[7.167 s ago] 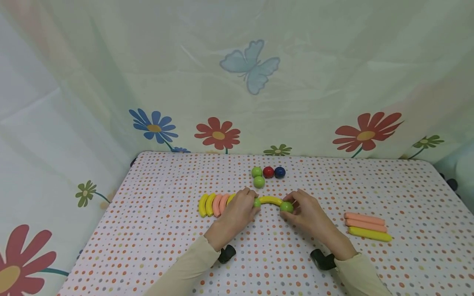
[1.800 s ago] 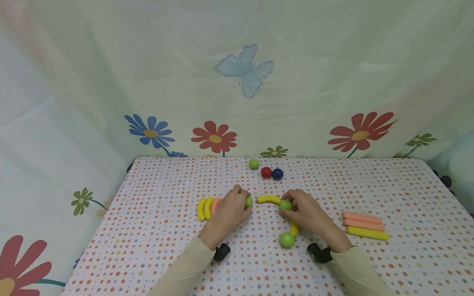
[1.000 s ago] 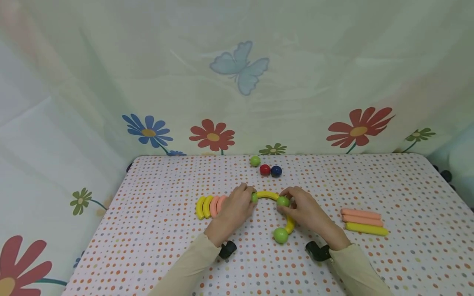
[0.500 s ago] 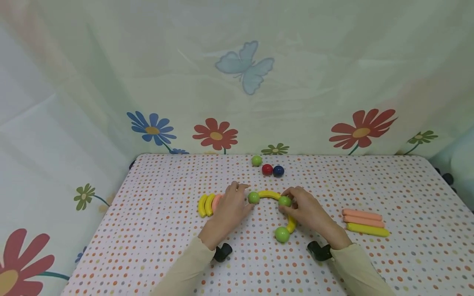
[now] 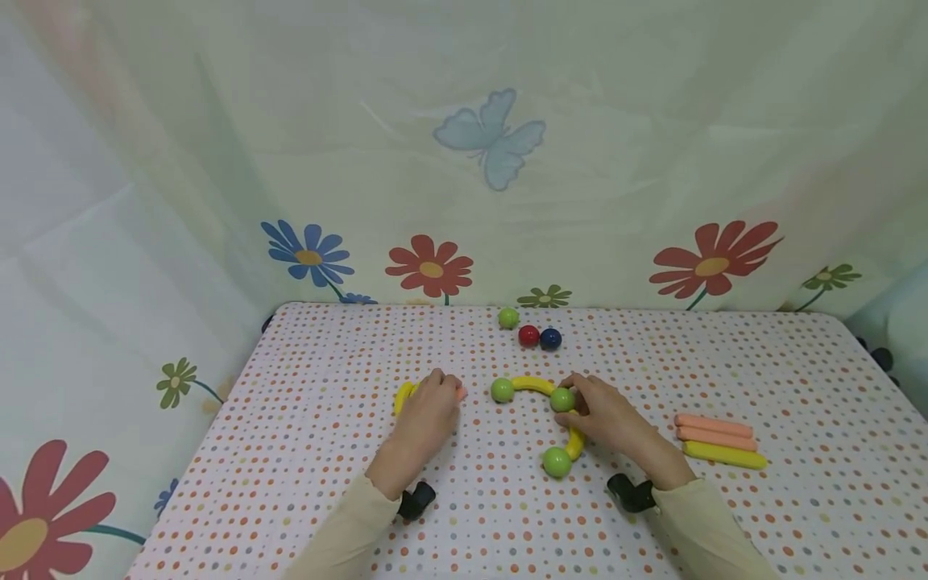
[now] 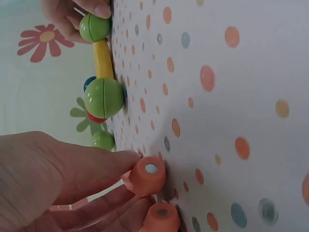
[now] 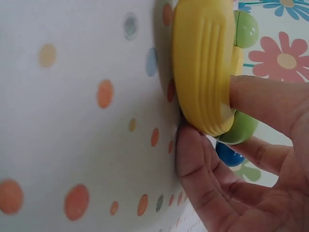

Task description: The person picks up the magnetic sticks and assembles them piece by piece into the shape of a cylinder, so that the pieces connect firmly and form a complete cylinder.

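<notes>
My left hand [image 5: 428,415] pinches a pink curved magnetic rod [image 6: 149,181], whose round metal end shows in the left wrist view. A second pink curved rod [image 6: 161,217] lies beside it. In the head view, yellow curved rods [image 5: 403,396] are partly covered by this hand. My right hand [image 5: 609,411] holds a green ball [image 5: 561,399] at the corner of a chain. From that ball one yellow curved rod [image 5: 532,385] runs left to a green ball [image 5: 503,391]. Another yellow curved rod [image 5: 576,439] runs down to a third green ball [image 5: 557,462].
Behind the chain sit a loose green ball [image 5: 508,318], a red ball [image 5: 529,336] and a blue ball [image 5: 551,339]. Two straight pink rods [image 5: 715,431] and a yellow one [image 5: 725,455] lie at the right. A flowered curtain [image 5: 594,185] hangs behind the dotted table [image 5: 290,467].
A second yellow rod and a third green ball have joined the chain since the oldest frame. My left hand has let go of the left ball, moved left and taken a pink rod.
</notes>
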Motion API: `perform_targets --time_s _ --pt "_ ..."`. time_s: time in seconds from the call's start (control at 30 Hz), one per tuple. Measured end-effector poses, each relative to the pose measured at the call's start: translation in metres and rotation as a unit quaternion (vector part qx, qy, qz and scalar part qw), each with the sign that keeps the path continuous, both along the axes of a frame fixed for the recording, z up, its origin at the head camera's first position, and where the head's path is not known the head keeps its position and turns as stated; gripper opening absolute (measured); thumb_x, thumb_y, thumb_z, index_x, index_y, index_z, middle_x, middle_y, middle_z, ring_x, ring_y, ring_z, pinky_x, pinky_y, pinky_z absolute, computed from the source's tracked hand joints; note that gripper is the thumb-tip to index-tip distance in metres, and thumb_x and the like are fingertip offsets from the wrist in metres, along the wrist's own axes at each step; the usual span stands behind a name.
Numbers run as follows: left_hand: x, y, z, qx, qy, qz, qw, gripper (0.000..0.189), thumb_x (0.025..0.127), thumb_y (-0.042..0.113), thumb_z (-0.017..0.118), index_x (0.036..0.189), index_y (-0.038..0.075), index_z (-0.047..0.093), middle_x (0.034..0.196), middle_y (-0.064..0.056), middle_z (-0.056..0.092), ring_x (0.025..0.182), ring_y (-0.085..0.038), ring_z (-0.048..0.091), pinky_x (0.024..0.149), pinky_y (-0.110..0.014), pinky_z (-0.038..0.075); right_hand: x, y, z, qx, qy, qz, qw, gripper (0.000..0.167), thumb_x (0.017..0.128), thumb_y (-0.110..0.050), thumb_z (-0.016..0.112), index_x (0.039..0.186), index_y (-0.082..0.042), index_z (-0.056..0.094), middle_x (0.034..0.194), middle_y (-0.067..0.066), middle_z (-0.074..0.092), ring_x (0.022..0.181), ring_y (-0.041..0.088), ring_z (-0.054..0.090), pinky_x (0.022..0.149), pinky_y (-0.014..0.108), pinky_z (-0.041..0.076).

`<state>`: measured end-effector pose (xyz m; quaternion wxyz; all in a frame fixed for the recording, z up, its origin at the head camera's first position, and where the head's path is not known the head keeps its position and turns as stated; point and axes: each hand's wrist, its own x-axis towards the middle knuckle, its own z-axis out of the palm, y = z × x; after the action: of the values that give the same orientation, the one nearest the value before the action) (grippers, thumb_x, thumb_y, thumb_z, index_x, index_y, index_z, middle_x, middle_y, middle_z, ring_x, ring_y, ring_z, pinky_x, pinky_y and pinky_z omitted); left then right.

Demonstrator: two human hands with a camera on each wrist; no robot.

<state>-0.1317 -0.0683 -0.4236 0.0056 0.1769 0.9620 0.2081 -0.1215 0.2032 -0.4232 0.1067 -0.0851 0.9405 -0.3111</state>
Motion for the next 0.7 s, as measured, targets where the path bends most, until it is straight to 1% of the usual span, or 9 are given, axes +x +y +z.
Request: perform_targets --time_s 0.03,0.17,0.27,0.4,0.47,0.63,0.7 --pt "0.0 0.001 -0.001 0.005 -0.004 -0.002 1.0 0.019 0.1 0.004 0.069 0.115 -0.007 0.069 0.099 -0.014 0.061 0.085 -0.025 0.061 0.069 -0.034 0.054 0.0 0.0 0.0 0.001 0.001 -0.002 1.0 0.04 0.094 -0.012 0.078 0.125 0.005 0.059 0.088 0.008 0.055 0.077 0.021 0.049 0.066 0.034 0.043" --pt "-0.002 0.007 -0.005 0.001 -0.008 -0.017 0.9998 0.025 0.095 0.003 0.075 0.117 -0.005 0.069 0.102 -0.015 0.064 0.088 -0.026 0.063 0.076 -0.036 0.056 0.0 -0.002 -0.002 0.009 0.005 -0.008 0.9999 0.041 0.094 -0.011 0.079 0.126 0.005 0.06 0.088 0.008 0.056 0.076 0.021 0.049 0.066 0.034 0.043" --pt "-0.003 0.011 -0.007 0.001 -0.003 -0.027 0.9996 0.021 0.095 0.005 0.075 0.114 -0.003 0.07 0.1 -0.014 0.064 0.086 -0.024 0.062 0.079 -0.036 0.054 0.0 -0.003 -0.003 0.007 0.007 -0.008 0.9999 0.042 0.093 -0.012 0.08 0.127 0.006 0.06 0.089 0.009 0.057 0.076 0.02 0.05 0.066 0.034 0.044" --pt "-0.002 0.012 -0.01 0.029 -0.006 -0.028 0.9992 0.017 0.095 0.004 0.074 0.111 -0.001 0.071 0.095 -0.011 0.064 0.079 -0.018 0.055 0.076 -0.032 0.049 0.001 -0.005 -0.003 0.003 0.012 -0.008 0.9999 0.044 0.093 -0.012 0.08 0.127 0.007 0.06 0.091 0.009 0.058 0.077 0.02 0.052 0.067 0.034 0.046" --pt "-0.002 0.014 -0.01 0.041 -0.01 -0.027 0.9987 0.017 0.095 0.004 0.073 0.111 -0.001 0.071 0.094 -0.01 0.063 0.076 -0.017 0.052 0.072 -0.03 0.046 0.001 -0.004 -0.002 0.0 0.012 -0.01 0.9999 0.044 0.093 -0.012 0.08 0.127 0.007 0.059 0.091 0.009 0.059 0.077 0.02 0.052 0.067 0.034 0.046" --pt "-0.002 0.018 -0.011 0.074 -0.024 -0.022 0.9967 0.02 0.095 0.004 0.072 0.114 0.0 0.07 0.096 -0.01 0.062 0.073 -0.016 0.048 0.064 -0.026 0.043 0.001 -0.002 -0.002 0.001 0.012 -0.013 0.9998 0.044 0.093 -0.012 0.08 0.127 0.007 0.059 0.091 0.01 0.06 0.078 0.021 0.053 0.067 0.034 0.046" --pt "-0.003 0.02 -0.011 0.083 -0.022 -0.021 0.996 0.02 0.095 0.004 0.072 0.114 -0.001 0.07 0.096 -0.01 0.061 0.072 -0.015 0.048 0.062 -0.025 0.042 0.001 -0.002 -0.002 0.002 0.015 -0.014 0.9998 0.044 0.093 -0.012 0.08 0.127 0.007 0.059 0.091 0.01 0.059 0.078 0.021 0.052 0.067 0.034 0.046"
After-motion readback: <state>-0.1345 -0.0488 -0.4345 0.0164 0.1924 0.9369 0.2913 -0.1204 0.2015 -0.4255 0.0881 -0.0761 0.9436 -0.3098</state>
